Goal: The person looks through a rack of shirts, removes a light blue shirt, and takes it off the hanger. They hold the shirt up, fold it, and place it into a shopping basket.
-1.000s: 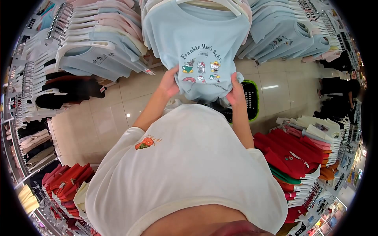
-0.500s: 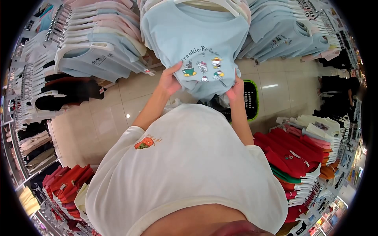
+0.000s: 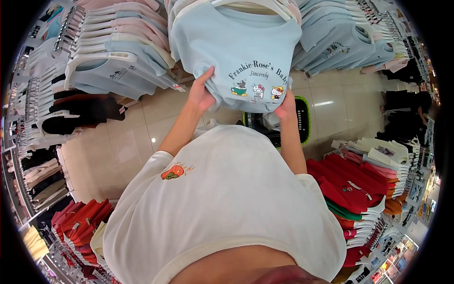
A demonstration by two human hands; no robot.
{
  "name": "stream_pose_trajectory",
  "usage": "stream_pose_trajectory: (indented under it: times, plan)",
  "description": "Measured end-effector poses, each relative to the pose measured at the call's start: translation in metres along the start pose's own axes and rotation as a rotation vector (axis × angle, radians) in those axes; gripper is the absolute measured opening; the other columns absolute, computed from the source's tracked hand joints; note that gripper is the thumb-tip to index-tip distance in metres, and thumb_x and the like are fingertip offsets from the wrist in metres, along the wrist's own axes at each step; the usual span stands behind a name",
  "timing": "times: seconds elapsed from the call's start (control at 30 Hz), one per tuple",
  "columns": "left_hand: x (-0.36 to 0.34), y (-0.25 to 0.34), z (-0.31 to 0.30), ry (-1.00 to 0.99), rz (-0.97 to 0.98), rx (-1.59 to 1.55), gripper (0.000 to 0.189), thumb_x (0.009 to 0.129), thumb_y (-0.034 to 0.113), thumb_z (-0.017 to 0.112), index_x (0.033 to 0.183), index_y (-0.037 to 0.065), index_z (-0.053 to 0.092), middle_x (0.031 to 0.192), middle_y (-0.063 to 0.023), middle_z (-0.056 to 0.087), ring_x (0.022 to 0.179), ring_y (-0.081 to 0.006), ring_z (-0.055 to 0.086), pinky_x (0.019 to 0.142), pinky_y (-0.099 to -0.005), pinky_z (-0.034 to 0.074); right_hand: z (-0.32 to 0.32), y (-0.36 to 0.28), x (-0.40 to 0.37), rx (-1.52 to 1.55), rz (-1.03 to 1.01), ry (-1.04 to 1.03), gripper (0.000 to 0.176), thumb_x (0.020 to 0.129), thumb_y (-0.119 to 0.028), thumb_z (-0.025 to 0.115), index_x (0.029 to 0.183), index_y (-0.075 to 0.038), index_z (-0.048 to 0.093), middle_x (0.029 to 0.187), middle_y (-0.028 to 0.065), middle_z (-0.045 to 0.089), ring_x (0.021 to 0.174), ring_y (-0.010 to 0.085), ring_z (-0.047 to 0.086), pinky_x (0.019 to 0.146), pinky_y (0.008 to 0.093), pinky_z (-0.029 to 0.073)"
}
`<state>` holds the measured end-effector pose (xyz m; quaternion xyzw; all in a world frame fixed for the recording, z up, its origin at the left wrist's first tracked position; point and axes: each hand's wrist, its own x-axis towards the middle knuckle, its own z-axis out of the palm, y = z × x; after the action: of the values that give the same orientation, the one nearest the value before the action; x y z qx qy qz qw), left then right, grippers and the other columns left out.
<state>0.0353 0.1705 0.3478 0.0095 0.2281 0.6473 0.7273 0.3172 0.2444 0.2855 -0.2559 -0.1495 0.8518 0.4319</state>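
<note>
Racks: pastel tees hang on my left, red tees are stacked on my right.
Shirt: the light blue printed tee hangs on its hanger before me.
Basket: a green-rimmed basket sits on the floor beneath.
Left hand: I pinch the tee's lower left edge.
Right hand: I grip its lower right hem, well apart from the other.

The hanger of the light blue T-shirt is cut off by the top edge; fingers of left hand and right hand hidden behind its folded hem; lower print tucked under, unreadable; green-rimmed basket partly covered by shirt and right forearm.
</note>
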Motion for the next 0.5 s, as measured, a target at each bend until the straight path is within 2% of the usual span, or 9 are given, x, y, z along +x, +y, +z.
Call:
stream_pose_trajectory:
  times: [0.1, 0.2, 0.3, 0.4, 0.5]
  plan:
    - [0.002, -0.001, -0.009, 0.060, -0.022, 0.129, 0.046, 0.097, 0.019, 0.059, 0.137, 0.000, 0.048, 0.136, -0.0130, 0.057, 0.125, -0.0279, 0.055, 0.108, -0.0446, 0.043, 0.033, -0.005, -0.012, 0.125, 0.018, -0.010, 0.049, 0.102, -0.030, 0.052, 0.140, -0.001, 0.047, 0.139, 0.0162, 0.055, 0.125, 0.0307, 0.055, 0.103, 0.0499, 0.046]
    - [0.010, -0.001, -0.019, 0.080, -0.008, 0.178, 0.044, 0.099, 0.021, 0.054, 0.136, -0.002, 0.049, 0.135, -0.0147, 0.057, 0.123, -0.0286, 0.056, 0.107, -0.0451, 0.045, 0.029, -0.002, -0.003, -0.117, -0.149, 0.110, 0.047, 0.103, -0.030, 0.049, 0.140, -0.002, 0.047, 0.140, 0.0148, 0.055, 0.125, 0.0301, 0.055, 0.103, 0.0502, 0.046]
    - [0.010, 0.002, -0.021, 0.046, -0.007, 0.194, 0.044, 0.099, 0.022, 0.052, 0.136, -0.002, 0.049, 0.135, -0.0145, 0.058, 0.123, -0.0282, 0.056, 0.106, -0.0447, 0.046, 0.019, -0.006, -0.002, -0.205, -0.172, 0.054, 0.050, 0.101, -0.035, 0.054, 0.140, -0.004, 0.047, 0.134, 0.0106, 0.059, 0.122, 0.0266, 0.057, 0.101, 0.0484, 0.048]
    - [0.010, -0.001, -0.016, 0.092, -0.027, 0.215, 0.047, 0.100, 0.027, 0.053, 0.138, 0.000, 0.048, 0.137, -0.0144, 0.056, 0.125, -0.0279, 0.055, 0.107, -0.0456, 0.045, 0.016, -0.002, 0.002, -0.157, -0.115, 0.076, 0.052, 0.101, -0.039, 0.053, 0.139, -0.004, 0.048, 0.134, 0.0095, 0.058, 0.122, 0.0256, 0.057, 0.101, 0.0475, 0.047]
    - [0.010, -0.008, -0.003, 0.040, -0.007, 0.211, 0.054, 0.101, 0.038, 0.053, 0.139, 0.001, 0.048, 0.139, -0.0127, 0.055, 0.125, -0.0287, 0.055, 0.108, -0.0470, 0.044, 0.033, 0.006, 0.009, -0.135, -0.061, 0.220, 0.052, 0.103, -0.040, 0.048, 0.141, -0.004, 0.047, 0.141, 0.0128, 0.054, 0.125, 0.0286, 0.055, 0.106, 0.0468, 0.044]
